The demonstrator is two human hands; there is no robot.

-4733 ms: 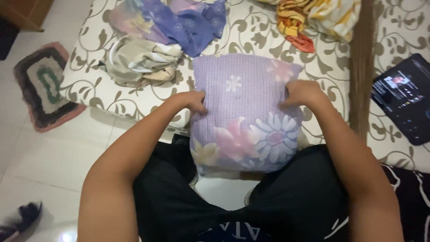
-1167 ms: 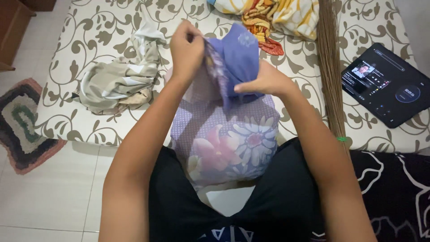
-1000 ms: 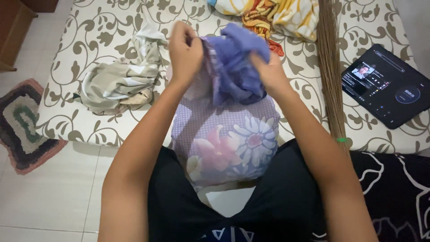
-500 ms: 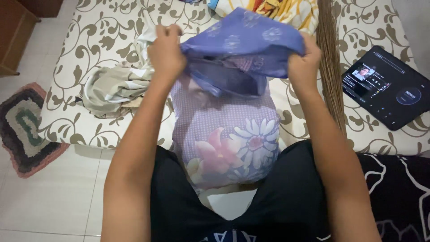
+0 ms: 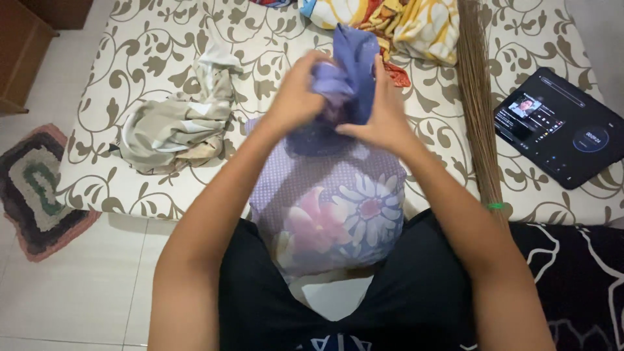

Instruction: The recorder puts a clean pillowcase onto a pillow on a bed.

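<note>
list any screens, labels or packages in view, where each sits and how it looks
Black rectangular tablet: lies flat and tilted on the cream leaf-patterned mattress, far right, beside the brown straw broom; its lit screen is dark with a small picture at upper left and a round ring at lower right.
No packages or labels are visible.

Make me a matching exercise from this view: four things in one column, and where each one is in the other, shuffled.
Things:
1. purple cloth
2. tablet
3. floral pillow
4. woven rug

Places:
A. on the floor, far left
B. bunched between both hands
C. propped against the person's lap
D. on the mattress, right of the broom

Pairs: 1-B, 2-D, 3-C, 4-A
</note>
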